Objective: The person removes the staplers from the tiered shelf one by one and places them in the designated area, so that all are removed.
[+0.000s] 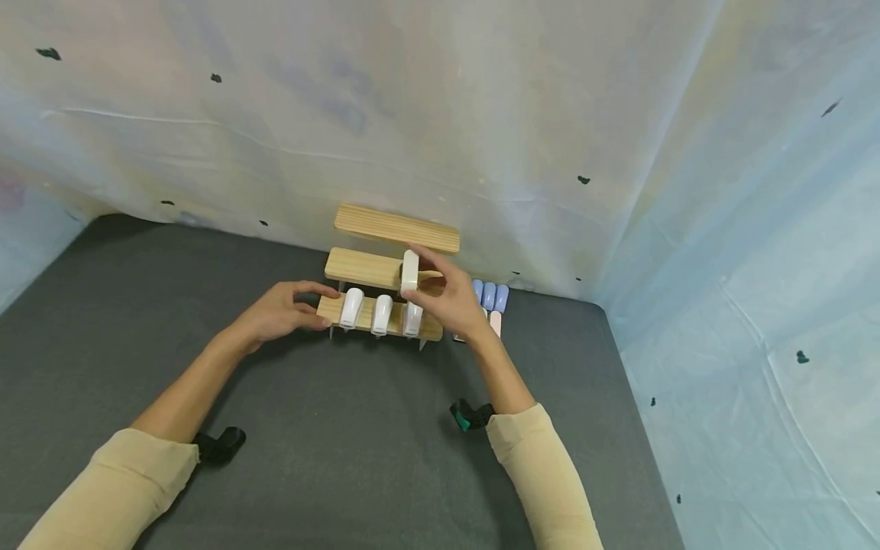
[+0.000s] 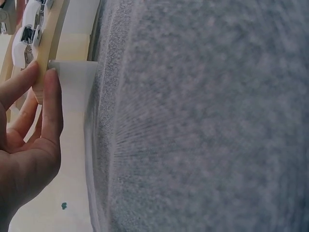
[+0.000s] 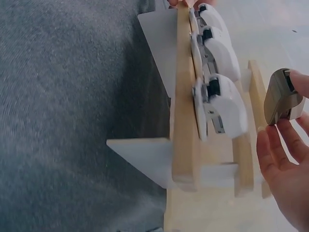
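Observation:
A three-tier wooden display shelf [image 1: 363,267] stands at the back of the table, with clear side supports. Three white staplers [image 1: 382,315] sit in a row on its lowest board. My left hand [image 1: 278,309] pinches the left end of that board [image 2: 44,53] between thumb and fingers. My right hand [image 1: 450,299] holds a cream stapler [image 1: 409,272] upright by its sides, over the middle board's right part. In the right wrist view this stapler [image 3: 280,99] shows a shiny, darker underside. The top board [image 1: 395,227] carries nothing.
To the right of the shelf lie several blue rounded items [image 1: 490,296] and a pale pink one [image 1: 496,322], partly hidden by my right hand. A patterned cloth wall [image 1: 447,114] rises close behind the shelf. The dark grey tabletop [image 1: 344,443] spreads in front.

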